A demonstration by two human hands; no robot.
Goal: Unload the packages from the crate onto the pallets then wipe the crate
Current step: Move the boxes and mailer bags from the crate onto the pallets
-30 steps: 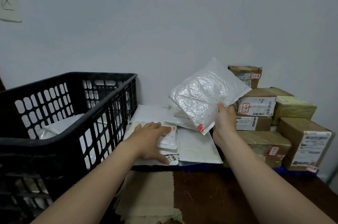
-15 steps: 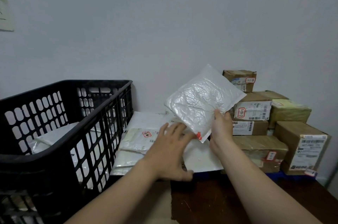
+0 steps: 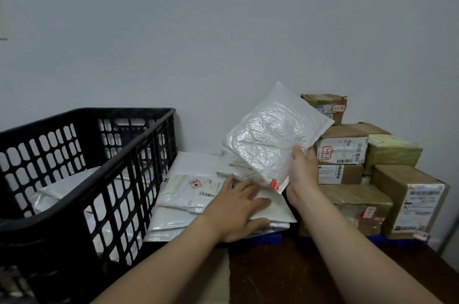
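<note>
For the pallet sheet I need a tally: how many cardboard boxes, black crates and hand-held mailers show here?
cardboard boxes: 6
black crate: 1
white mailer, held up by the right hand: 1
Total: 8
The stacked mailers between crate and boxes, and those inside the crate, overlap too much to count.

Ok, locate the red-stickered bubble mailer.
Head view, right of centre: the bubble mailer is held in the right grip, above the flat mailers, beside the cardboard boxes.

Crate point(image 3: 62, 266) cut by left edge; box label point(image 3: 342, 153) print too small.
</note>
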